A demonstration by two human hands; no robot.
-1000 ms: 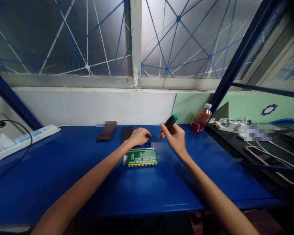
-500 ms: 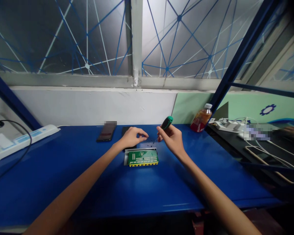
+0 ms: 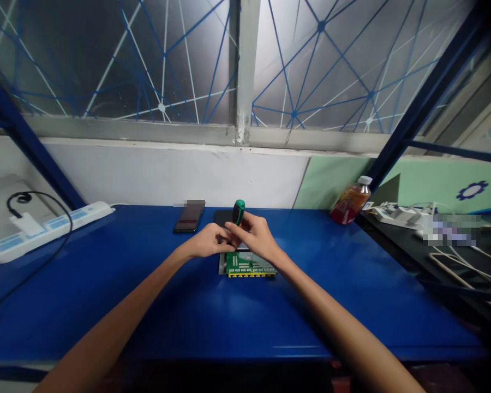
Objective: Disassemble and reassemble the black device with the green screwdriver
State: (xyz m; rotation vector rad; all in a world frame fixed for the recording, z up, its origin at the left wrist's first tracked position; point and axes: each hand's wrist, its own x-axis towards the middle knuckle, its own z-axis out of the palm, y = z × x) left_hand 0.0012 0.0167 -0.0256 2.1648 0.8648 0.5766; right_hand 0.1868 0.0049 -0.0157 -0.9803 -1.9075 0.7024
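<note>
My right hand is closed round a screwdriver with a black and green handle, held nearly upright. Its tip is hidden behind my fingers. Close against it, my left hand has its fingers pinched together near the screwdriver's lower end; whatever they hold is too small or hidden to make out. Both hands are over the back left part of a green circuit board, which has a row of yellow connectors along its front edge. A strip of grey metal casing shows at the board's left side.
A flat black object lies behind my hands, partly covered. To its left is a phone. A power strip with a black cable runs along the left. A drink bottle stands back right, beside a black surface with cables.
My right hand has brought the screwdriver left, to the board's back left part, and turned it more upright. My left hand's fingers have closed in beside it. The view has shifted slightly left.
</note>
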